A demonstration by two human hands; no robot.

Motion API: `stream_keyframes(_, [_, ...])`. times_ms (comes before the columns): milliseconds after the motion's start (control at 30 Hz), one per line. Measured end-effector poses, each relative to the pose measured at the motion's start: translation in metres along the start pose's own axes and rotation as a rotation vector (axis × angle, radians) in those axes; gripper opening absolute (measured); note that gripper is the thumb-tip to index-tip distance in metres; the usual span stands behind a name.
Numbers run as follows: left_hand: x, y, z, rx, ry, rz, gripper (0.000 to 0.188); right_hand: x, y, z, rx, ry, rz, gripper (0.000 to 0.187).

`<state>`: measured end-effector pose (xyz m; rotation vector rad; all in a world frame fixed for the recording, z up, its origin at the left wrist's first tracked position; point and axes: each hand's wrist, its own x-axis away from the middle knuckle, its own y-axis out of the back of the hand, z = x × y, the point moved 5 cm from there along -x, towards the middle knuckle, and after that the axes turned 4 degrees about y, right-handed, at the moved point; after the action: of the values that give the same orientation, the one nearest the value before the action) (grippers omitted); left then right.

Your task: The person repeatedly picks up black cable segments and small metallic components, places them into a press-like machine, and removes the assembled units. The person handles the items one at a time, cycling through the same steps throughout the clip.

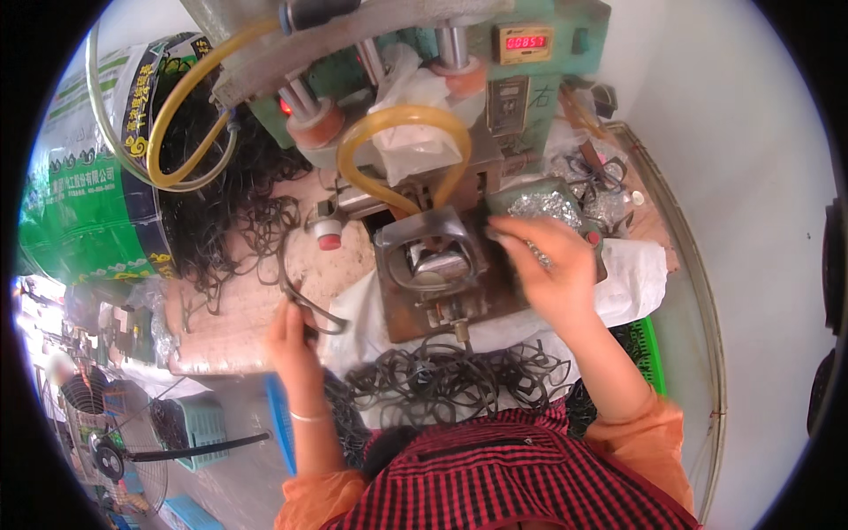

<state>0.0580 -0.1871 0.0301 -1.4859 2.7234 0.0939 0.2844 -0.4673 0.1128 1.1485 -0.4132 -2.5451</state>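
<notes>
My left hand (293,336) is closed on a thin dark rubber strip (311,306), which curves up past the fingers and out to the right. My right hand (552,265) is at the right of the metal fixture (459,305), over the edge of a tray of small shiny metal pieces (546,206). Its thumb and fingertips are pinched together; whatever lies between them is too small to make out. A dark ring-shaped band (430,284) sits on the fixture, around a shiny metal piece in its middle.
The green press (552,97) stands behind the fixture, with a looped yellow hose (406,115) hanging over it. A red button (329,241) is left of the fixture. Tangled dark bands (459,380) lie on white cloth before me. More spill from a green sack (79,212).
</notes>
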Motion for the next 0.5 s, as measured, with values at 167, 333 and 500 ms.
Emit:
stream_keyframes(167, [0.062,-0.066,-0.061,-0.126,-0.702,0.05,0.01,0.01,-0.063,-0.02,-0.549,-0.353,-0.043,0.033])
stream_keyframes(333, [0.037,-0.085,-0.083,-0.227,-0.853,-0.037,0.005,0.007,-0.067,-0.02,-0.788,-0.478,-0.025,0.04])
stream_keyframes(500, [0.111,0.004,-0.155,-0.339,-1.346,-0.703,0.014,0.006,-0.078,-0.001,-0.89,-0.602,0.037,0.042])
